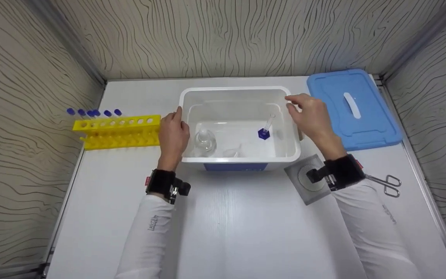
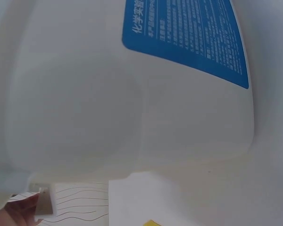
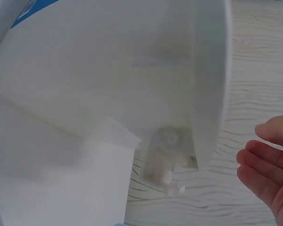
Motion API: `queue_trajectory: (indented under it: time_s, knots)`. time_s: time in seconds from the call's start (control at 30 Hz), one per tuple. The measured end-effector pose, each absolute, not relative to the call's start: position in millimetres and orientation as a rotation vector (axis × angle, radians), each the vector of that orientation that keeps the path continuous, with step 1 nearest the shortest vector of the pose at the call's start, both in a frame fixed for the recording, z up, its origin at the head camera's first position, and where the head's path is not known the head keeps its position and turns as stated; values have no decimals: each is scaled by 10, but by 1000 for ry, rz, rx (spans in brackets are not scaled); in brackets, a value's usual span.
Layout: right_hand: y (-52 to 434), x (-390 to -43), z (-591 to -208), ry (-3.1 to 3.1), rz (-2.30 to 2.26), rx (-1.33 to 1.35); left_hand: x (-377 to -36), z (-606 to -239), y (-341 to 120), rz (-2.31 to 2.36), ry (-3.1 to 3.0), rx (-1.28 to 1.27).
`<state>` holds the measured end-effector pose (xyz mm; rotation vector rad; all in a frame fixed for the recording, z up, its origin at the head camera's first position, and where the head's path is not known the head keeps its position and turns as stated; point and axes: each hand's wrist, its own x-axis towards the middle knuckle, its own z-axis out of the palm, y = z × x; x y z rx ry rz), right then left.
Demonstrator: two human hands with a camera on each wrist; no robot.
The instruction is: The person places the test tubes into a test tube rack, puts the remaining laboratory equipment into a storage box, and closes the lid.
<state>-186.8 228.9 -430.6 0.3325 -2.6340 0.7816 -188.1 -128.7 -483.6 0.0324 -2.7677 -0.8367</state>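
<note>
A white plastic storage box [image 1: 242, 159] stands in the middle of the table with its top uncovered. My left hand [image 1: 173, 133] grips its left rim; in the left wrist view, fingers [image 2: 20, 212] show behind a side latch [image 2: 45, 203]. Beside the right rim hovers my right hand [image 1: 311, 114], its fingers loosely bent and holding nothing. The right wrist view shows a gap between that hand and the right latch [image 3: 159, 167]. Inside the box are a clear glass flask [image 1: 204, 142], a small measuring cylinder with a purple hexagonal base [image 1: 264, 134] and a clear glass piece [image 1: 232, 152].
At the left, a yellow test tube rack [image 1: 116, 123] holds several blue-capped tubes. A blue lid [image 1: 374, 128] with a white handle lies at the back right. Wire gauze [image 1: 295, 174] lies partly under my right wrist, and metal tongs [image 1: 390, 186] are farther right.
</note>
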Motion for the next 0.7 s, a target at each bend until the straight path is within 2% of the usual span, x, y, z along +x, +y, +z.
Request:
queue_trajectory:
  time_s: [0.17,0.47,0.7]
  knots:
    - [2698,-1645,-4333,-2430,937,194,-1873,-4834,-1303,-868,-2774,30]
    - [3389,-1341,-4701,-2522,927,-100,-1868,-4835,-1298,-894,-2797,61]
    - [3789,-1155,-5003,-2774,741,-67,-1879,-4828,-1288,-898,-2796,60]
